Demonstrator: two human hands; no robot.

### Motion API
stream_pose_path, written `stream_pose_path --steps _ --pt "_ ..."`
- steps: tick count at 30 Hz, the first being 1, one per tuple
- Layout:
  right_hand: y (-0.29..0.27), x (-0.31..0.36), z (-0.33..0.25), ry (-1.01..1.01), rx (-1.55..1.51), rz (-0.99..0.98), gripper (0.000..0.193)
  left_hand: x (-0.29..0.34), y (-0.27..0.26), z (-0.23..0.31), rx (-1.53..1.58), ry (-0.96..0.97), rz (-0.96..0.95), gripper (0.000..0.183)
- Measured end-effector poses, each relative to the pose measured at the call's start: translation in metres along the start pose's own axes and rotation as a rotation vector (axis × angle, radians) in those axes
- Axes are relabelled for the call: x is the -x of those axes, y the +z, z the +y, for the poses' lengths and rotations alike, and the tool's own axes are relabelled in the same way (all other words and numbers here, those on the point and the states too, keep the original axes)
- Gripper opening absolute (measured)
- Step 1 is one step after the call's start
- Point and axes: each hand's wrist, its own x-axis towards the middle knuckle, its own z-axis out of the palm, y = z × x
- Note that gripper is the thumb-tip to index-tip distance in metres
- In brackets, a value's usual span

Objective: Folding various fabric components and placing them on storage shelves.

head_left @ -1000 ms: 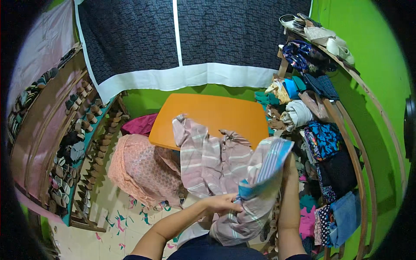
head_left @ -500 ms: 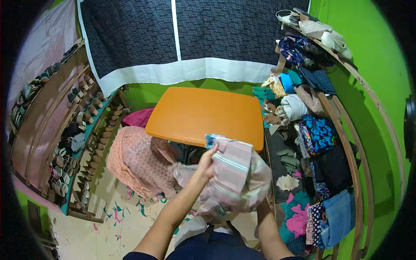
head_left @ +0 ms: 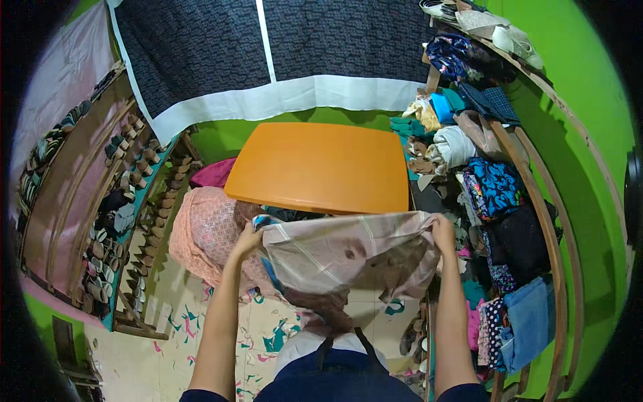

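While the striped cloth [head_left: 315, 258] hangs spread out, what holds it?

Left hand [head_left: 248, 240] pinches the blue-edged corner; right hand [head_left: 443, 236] grips the far end of the upper edge. Both hands closed. Probably held wide so the fabric opens out.

Its position?

One piece, in mid-air before the wearer, by the near edge of the orange surface [head_left: 321, 164]. Contact: cannot tell.

Around it?

Left: one peach cloth [head_left: 207, 231] draped over a heap, perhaps as cover; support hidden. One surface ahead.

Flanks?

Shoes [head_left: 144, 251] in rows left, seemingly arranged for easy picking; too many to count. Right: garments piled on a rack [head_left: 536, 201], overlapping, count unreliable; one pale-blue denim stack [head_left: 526, 325] identifiable.

Farthest?

Two dark curtain panels [head_left: 194, 53], one white strip between.
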Motion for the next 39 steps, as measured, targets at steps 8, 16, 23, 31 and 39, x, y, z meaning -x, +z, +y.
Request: stream_pose_path --steps 8,16,23,31,39 --pt "0.011 -0.038 -0.077 -0.109 -0.047 0.173 0.021 0.032 -0.001 0.053 0.381 0.079 -0.517 0.036" --pt "0.124 0.034 -0.105 0.545 -0.426 0.594 0.052 0.044 0.002 0.134 1.091 0.027 -0.547 0.031" --pt "0.17 0.121 -0.15 0.614 -1.767 -0.514 0.059 0.031 -0.002 0.148 1.346 0.119 -0.483 0.035" --pt "0.076 0.049 -0.144 -0.181 -2.42 -0.777 0.065 0.003 -0.018 0.092 1.638 0.224 -0.103 0.049" --pt "0.09 0.051 -0.17 0.32 -2.103 -0.84 0.083 0.0 0.021 0.003 0.886 -0.101 -0.686 0.036"
